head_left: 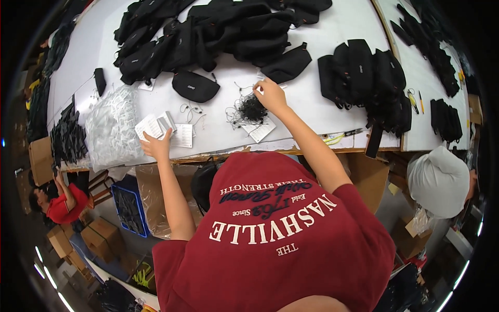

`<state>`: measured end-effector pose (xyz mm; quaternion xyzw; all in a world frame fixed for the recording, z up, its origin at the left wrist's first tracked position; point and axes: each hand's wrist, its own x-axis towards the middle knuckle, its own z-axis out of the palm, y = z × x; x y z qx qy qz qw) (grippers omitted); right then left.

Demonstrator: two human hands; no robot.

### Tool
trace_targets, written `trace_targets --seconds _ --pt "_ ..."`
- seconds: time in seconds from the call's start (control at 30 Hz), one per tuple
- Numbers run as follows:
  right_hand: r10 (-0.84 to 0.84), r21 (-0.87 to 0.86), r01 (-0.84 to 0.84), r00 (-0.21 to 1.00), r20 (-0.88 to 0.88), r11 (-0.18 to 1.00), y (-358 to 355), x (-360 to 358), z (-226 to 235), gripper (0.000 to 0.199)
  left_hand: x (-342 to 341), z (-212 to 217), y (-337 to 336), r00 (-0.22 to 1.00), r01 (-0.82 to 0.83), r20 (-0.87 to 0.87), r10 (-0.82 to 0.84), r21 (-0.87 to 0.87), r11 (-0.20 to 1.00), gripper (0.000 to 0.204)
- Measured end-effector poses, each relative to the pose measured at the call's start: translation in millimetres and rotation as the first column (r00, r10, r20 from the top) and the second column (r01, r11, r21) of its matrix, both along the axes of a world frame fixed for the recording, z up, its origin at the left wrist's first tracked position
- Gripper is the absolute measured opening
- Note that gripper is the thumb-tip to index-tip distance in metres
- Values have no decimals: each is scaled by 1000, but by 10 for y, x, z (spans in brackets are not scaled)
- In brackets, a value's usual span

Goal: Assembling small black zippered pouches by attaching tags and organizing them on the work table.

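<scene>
My left hand (156, 146) rests at the near edge of a stack of white printed cards (150, 128), thumb on one side and fingers on the other, gripping it. One more white card (183, 135) lies flat just to its right. My right hand (272, 96) is closed in a pinch over a tangled heap of thin black cords (251, 109). A small white bit shows at its fingertips, too small to name. Beneath the heap lies another white card (260, 131). A few loose cords (191, 110) are on the table between my hands, near a black zipped pouch (195, 86).
Black pouches pile up at the back (223, 36), with a stacked group (361, 73) at right. A clear plastic bag (113, 124) of white pieces sits left. Snips (345, 135) lie along the front edge. A person in red (66, 203) is far left.
</scene>
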<state>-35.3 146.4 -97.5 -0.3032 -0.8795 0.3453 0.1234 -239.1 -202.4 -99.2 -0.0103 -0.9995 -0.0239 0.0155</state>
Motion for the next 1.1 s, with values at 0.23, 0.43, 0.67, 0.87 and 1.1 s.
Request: trace_targets --seconds 0.23,0.43,0.67,0.87,1.1 --pt "20 120 -45 980 197 992 -77 -767 -346 10 -21 30 -127 999 -3 50 -7 195 981 110" --pt "121 272 -180 968 218 945 -23 -848 -503 11 -135 -73 66 1000 2 -9 -1 129 992 111" --pt "122 -29 -126 987 -103 992 71 -569 423 14 -217 -100 39 997 -46 -61 53 116 992 95" --pt "-135 -450 -154 827 -546 879 46 -148 1390 5 -187 -100 -24 985 84 -156 -71 76 994 72" --pt "-323 -692 -249 745 -584 678 162 118 1649 5 -246 -20 52 984 75 -168 -54 121 990 57"
